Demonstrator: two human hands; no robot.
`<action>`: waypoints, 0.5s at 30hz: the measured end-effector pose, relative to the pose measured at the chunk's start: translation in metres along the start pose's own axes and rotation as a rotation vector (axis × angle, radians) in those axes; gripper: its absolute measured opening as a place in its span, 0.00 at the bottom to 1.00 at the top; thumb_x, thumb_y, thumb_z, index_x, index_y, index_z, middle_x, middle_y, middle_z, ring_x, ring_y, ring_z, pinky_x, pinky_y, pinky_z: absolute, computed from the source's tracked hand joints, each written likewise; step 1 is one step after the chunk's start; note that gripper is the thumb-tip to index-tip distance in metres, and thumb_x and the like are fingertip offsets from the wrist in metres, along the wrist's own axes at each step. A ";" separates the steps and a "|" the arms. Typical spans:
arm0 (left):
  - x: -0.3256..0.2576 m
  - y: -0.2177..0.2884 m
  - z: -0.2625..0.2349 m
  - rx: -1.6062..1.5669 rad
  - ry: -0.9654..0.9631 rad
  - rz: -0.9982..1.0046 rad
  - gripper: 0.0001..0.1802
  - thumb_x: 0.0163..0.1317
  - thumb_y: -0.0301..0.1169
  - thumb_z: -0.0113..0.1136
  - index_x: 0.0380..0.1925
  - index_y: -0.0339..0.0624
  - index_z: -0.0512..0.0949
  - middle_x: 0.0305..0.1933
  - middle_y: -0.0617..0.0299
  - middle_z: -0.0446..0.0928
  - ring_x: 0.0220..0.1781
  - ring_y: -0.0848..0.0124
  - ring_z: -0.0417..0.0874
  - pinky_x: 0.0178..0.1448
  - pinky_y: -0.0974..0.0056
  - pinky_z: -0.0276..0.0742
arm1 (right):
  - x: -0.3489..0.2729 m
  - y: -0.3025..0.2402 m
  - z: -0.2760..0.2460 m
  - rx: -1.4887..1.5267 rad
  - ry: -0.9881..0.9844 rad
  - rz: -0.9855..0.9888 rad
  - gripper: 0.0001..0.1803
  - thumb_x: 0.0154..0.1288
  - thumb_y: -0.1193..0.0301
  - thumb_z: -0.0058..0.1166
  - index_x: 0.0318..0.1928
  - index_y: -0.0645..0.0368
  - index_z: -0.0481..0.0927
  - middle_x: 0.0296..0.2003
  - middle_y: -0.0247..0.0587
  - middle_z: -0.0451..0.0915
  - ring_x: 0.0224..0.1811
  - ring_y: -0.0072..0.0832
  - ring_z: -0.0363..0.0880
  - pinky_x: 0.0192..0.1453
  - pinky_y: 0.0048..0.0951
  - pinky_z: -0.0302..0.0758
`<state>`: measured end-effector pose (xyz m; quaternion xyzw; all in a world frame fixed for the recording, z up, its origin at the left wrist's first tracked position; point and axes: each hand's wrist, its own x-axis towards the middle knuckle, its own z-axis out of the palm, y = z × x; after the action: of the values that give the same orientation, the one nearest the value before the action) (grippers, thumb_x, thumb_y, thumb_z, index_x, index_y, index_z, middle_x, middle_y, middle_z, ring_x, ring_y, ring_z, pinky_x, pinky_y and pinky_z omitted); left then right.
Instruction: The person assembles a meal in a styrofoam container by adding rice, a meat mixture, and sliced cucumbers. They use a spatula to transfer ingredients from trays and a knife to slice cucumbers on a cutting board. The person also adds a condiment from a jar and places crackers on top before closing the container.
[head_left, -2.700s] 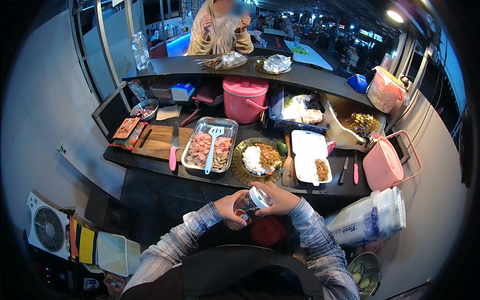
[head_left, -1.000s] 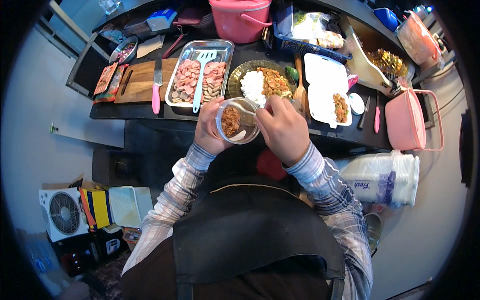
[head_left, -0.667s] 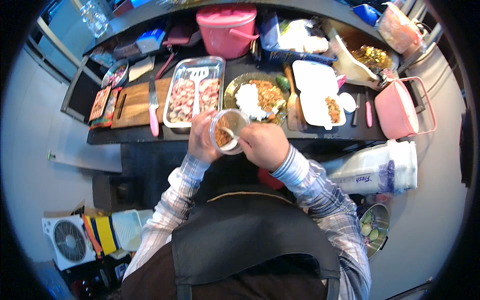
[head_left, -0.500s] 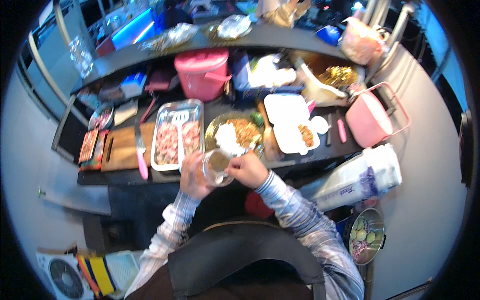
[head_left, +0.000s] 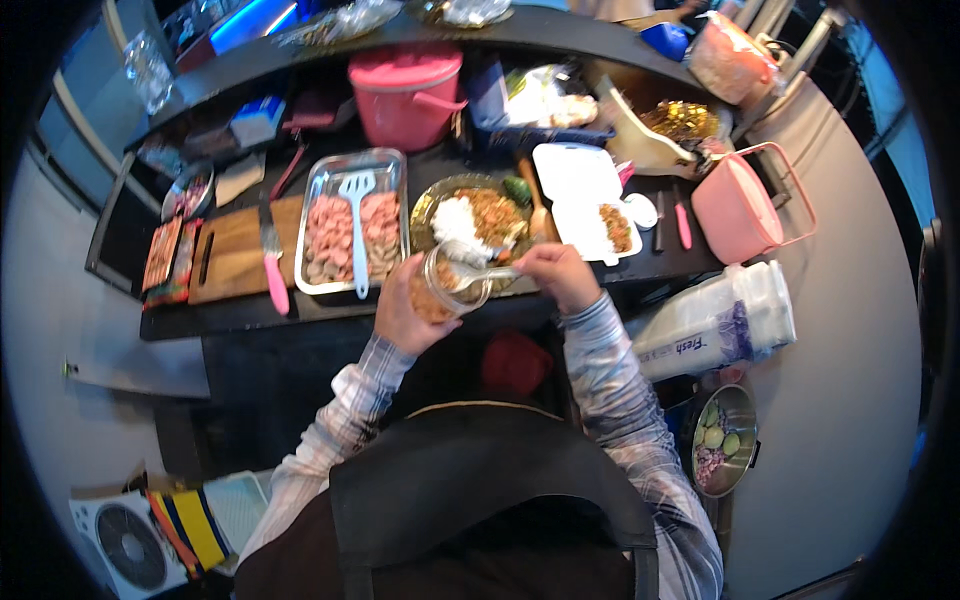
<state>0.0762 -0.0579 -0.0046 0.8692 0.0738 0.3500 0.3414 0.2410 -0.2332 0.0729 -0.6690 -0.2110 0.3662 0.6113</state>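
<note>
- Head view: the left hand [head_left: 405, 318] is wrapped around a clear plastic cup [head_left: 452, 287] of food, just over the counter's [head_left: 240, 312] near edge; the right hand [head_left: 555, 275] pinches a spoon [head_left: 480, 270] whose bowl sits in the cup
- Behind the cup, a round plate of rice [head_left: 475, 215]; to its left, a metal tray of sliced sausage [head_left: 352, 232] with a white spatula [head_left: 358, 215]

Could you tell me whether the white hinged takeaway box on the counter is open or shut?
Open: the takeaway box lies flat, food showing inside.
</note>
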 end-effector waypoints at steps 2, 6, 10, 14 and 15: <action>-0.001 0.003 0.001 -0.015 -0.001 -0.042 0.57 0.24 0.36 0.78 0.58 0.38 0.56 0.55 0.50 0.65 0.57 0.53 0.68 0.61 0.56 0.64 | 0.001 -0.004 -0.011 0.095 -0.046 0.005 0.06 0.55 0.73 0.57 0.24 0.61 0.78 0.15 0.25 0.70 0.14 0.09 0.57 0.17 0.13 0.50; -0.010 0.000 0.007 -0.119 -0.001 -0.148 0.57 0.24 0.36 0.78 0.58 0.37 0.56 0.55 0.50 0.65 0.58 0.54 0.68 0.62 0.57 0.64 | 0.010 -0.004 -0.020 0.155 -0.033 0.004 0.06 0.55 0.73 0.57 0.23 0.60 0.78 0.13 0.23 0.67 0.13 0.10 0.55 0.16 0.14 0.47; -0.014 0.005 0.009 -0.057 -0.018 -0.230 0.59 0.26 0.31 0.79 0.60 0.36 0.51 0.56 0.47 0.62 0.61 0.57 0.66 0.64 0.59 0.63 | 0.027 -0.011 -0.044 0.130 -0.007 -0.013 0.06 0.55 0.74 0.56 0.22 0.59 0.77 0.13 0.23 0.67 0.12 0.09 0.54 0.16 0.14 0.46; -0.022 0.004 0.012 -0.081 0.057 -0.293 0.57 0.26 0.34 0.78 0.59 0.36 0.54 0.56 0.49 0.64 0.59 0.56 0.67 0.63 0.59 0.63 | 0.047 -0.025 -0.057 0.012 0.077 -0.025 0.06 0.54 0.73 0.57 0.23 0.60 0.78 0.13 0.20 0.66 0.13 0.08 0.55 0.17 0.14 0.47; -0.024 0.004 0.013 -0.092 0.084 -0.308 0.56 0.26 0.36 0.78 0.59 0.36 0.56 0.56 0.50 0.64 0.58 0.56 0.68 0.62 0.58 0.64 | 0.057 -0.022 -0.063 -0.040 0.101 -0.008 0.06 0.53 0.73 0.58 0.23 0.60 0.78 0.14 0.21 0.67 0.15 0.09 0.57 0.18 0.15 0.50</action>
<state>0.0663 -0.0762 -0.0221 0.8158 0.2042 0.3325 0.4269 0.3283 -0.2296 0.0798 -0.6980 -0.1895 0.3253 0.6092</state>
